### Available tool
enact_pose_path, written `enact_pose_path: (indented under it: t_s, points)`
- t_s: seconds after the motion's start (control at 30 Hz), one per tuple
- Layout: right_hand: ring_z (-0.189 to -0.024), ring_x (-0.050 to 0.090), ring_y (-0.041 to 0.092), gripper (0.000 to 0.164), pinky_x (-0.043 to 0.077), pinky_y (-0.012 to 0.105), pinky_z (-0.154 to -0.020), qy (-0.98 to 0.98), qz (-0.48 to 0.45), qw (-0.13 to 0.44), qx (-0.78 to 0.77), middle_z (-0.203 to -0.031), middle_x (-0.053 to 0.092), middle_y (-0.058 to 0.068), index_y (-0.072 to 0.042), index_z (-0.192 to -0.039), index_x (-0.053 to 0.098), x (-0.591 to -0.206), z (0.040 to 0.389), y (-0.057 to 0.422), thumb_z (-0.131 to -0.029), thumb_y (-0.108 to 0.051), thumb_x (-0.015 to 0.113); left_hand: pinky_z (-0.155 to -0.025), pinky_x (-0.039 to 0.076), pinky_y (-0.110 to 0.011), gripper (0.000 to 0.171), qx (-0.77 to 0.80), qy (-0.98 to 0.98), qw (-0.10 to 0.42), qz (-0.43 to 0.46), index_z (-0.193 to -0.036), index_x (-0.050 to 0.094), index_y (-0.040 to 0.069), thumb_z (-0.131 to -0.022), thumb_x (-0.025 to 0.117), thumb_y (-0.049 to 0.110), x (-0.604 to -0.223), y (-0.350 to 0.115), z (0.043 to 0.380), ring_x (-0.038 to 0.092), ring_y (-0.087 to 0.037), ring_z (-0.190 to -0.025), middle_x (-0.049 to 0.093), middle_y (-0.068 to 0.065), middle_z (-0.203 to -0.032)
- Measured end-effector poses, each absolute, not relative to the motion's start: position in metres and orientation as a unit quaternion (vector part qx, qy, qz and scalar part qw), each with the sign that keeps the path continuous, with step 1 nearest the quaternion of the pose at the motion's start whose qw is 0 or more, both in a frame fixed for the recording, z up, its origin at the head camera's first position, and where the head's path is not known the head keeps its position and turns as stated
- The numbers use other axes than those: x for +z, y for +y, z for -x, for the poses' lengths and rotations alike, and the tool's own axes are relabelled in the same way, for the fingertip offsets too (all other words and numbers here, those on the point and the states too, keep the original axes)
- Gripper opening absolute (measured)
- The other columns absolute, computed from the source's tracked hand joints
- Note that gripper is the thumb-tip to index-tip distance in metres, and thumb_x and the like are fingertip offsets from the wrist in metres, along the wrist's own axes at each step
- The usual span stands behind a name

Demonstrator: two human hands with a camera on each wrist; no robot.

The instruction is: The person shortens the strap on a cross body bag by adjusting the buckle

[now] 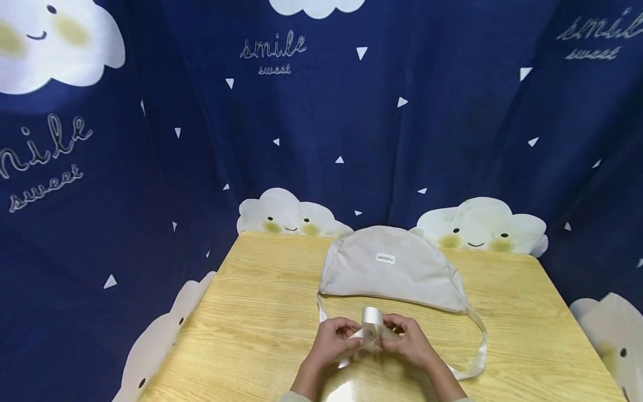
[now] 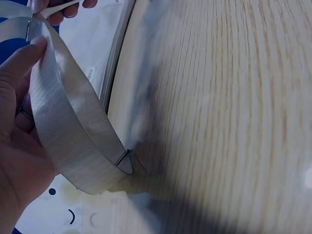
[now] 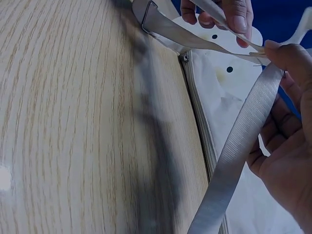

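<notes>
A pale grey-white shoulder bag (image 1: 392, 265) with a small label lies flat on the table, its zipped edge towards me. My left hand (image 1: 334, 341) pinches the bag's strap (image 1: 372, 316) between thumb and fingers. Opposite it, my right hand (image 1: 411, 340) pinches the same webbing, and a short loop stands up between the hands. In the left wrist view a thin metal slider (image 2: 124, 157) sits on the strap's hanging fold, and a second metal piece (image 2: 29, 28) shows near the fingertips. The right wrist view shows a rectangular metal buckle (image 3: 148, 17) on the strap.
The wooden table (image 1: 261, 312) lies under the bag and hands. Part of the strap curves out at the right (image 1: 481, 349). A dark blue curtain (image 1: 311, 123) with clouds and triangles hangs behind and around the table.
</notes>
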State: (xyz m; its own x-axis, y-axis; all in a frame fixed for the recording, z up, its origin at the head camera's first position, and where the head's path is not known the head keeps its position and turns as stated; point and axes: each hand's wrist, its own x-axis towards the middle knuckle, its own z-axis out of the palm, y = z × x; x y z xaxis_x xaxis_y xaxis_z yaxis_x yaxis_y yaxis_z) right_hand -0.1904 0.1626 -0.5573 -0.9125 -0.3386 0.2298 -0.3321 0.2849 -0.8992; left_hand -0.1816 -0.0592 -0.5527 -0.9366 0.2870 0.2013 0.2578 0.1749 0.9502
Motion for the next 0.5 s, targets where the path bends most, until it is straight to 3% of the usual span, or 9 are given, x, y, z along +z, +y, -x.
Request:
enact_pose_path:
  t_s: [0.2,0.5]
  points:
    - [-0.076,0.056,0.014,0.039,0.045,0.029,-0.067,0.803,0.21,-0.003,-0.558,-0.084,0.065,-0.002,-0.004,-0.106,0.066,-0.557,0.191,0.163,-0.07,-0.01,0.079,-0.053,0.044,-0.02,0.016,0.618,0.765,0.021,-0.181,-0.087,0.069,-0.004,-0.073,0.074,-0.002,-0.533,-0.064,0.176,0.051,-0.01,-0.059,0.059,-0.009,-0.068]
    - [-0.074,0.058,0.019,0.042,0.046,0.029,-0.062,0.808,0.207,-0.021,-0.552,-0.083,0.065,0.003,0.002,-0.107,0.065,-0.559,0.187,0.164,-0.067,0.0,0.079,-0.065,0.047,-0.024,0.008,0.594,0.783,0.006,-0.186,-0.086,0.069,-0.002,-0.079,0.071,0.002,-0.537,-0.068,0.176,0.06,-0.016,-0.071,0.068,-0.01,-0.081]
